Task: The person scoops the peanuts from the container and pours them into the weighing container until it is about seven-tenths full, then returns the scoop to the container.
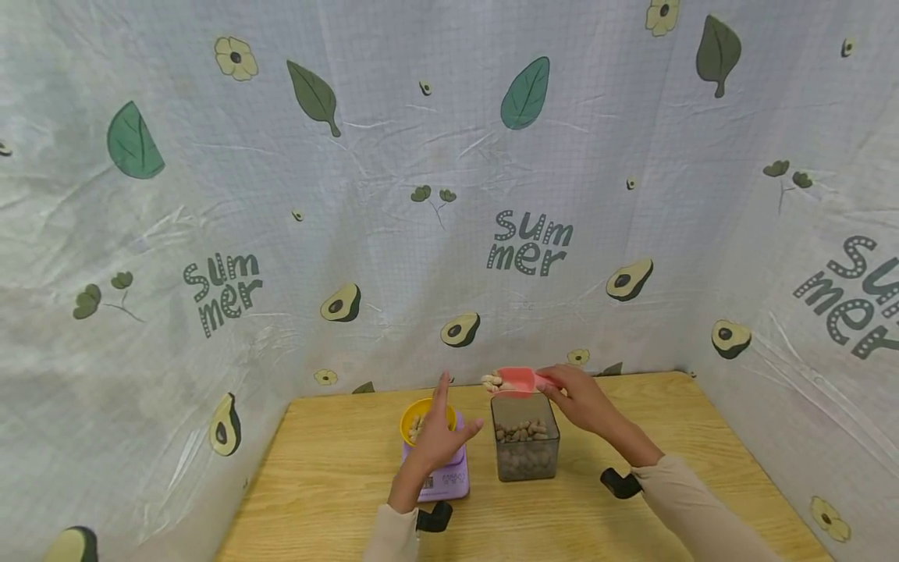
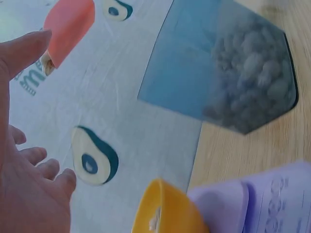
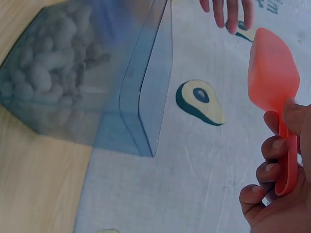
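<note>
My right hand (image 1: 577, 396) grips the handle of a pink scoop (image 1: 517, 380) loaded with several peanuts (image 1: 494, 383), raised over the back of a grey see-through bin (image 1: 528, 459). More peanuts fill the lower part of that bin. In the right wrist view the fingers (image 3: 274, 147) curl round the scoop's handle. My left hand (image 1: 437, 441) holds nothing; its fingers are extended and its thumb spread toward the bin. It hovers over a yellow bowl (image 1: 406, 421) with some peanuts in it. The bowl sits on a purple kitchen scale (image 1: 449, 485), partly hidden by the hand.
Everything stands on a wooden table (image 1: 337, 468). A white sheet (image 1: 393, 257) printed with leaves and avocados hangs along the table's back and sides. Black camera mounts (image 1: 620, 483) are strapped at both wrists.
</note>
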`<act>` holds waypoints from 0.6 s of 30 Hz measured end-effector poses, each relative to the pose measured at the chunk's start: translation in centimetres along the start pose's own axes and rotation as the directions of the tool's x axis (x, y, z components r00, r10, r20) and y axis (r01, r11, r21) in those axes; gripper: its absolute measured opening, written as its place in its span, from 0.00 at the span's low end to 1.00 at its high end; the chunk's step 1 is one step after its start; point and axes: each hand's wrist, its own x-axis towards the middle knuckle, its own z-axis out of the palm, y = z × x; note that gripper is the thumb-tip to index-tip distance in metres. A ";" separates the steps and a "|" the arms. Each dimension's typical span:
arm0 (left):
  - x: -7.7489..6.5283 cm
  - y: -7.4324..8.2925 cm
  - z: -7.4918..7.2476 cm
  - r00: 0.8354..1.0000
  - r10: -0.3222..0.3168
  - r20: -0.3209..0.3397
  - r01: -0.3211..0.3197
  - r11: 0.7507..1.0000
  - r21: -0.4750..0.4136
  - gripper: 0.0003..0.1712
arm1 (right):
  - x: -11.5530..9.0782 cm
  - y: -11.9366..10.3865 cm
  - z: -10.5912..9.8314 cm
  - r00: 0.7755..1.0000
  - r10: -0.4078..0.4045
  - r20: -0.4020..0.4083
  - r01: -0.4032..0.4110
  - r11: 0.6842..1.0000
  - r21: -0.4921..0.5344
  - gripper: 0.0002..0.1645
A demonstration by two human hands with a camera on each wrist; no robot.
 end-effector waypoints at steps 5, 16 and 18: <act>-0.4 -1.0 -1.5 0.995 -0.018 -0.094 0.020 1.000 0.021 0.60 | 0.7 -0.7 1.1 0.999 0.027 0.027 -0.029 0.998 0.064 0.18; -1.4 -4.6 -3.8 0.988 -0.105 -0.115 0.112 0.992 0.055 0.62 | 2.2 -2.0 4.7 0.997 0.007 0.079 -0.018 0.992 0.128 0.19; -1.5 -5.3 -3.9 0.988 -0.121 -0.099 0.128 0.990 0.066 0.64 | 2.7 -2.2 5.5 0.995 -0.008 0.097 -0.004 0.993 0.118 0.19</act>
